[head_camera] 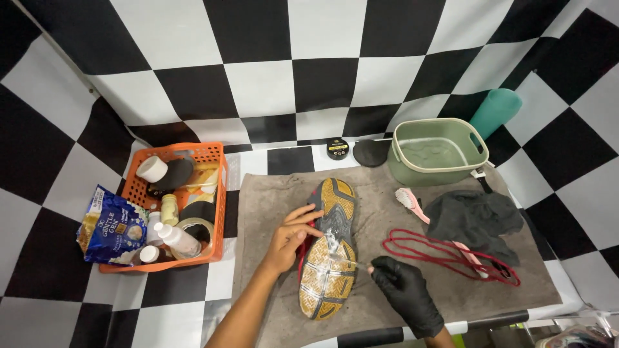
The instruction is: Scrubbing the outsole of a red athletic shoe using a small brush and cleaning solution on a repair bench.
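On the grey towel [400, 296], centre of the table, a shoe [329, 254] lies sole up as I scrub it. My bare left hand [290, 237] braces its side, fingers spread flat. My gloved right hand [406, 290] is pinched shut on a small brush [356, 263] whose tip touches the wet mid-sole. Right of the shoe lie red laces [445, 252], a pink brush [410, 203] and a green tub [438, 151]. By my reckoning the heel tread needs working next.
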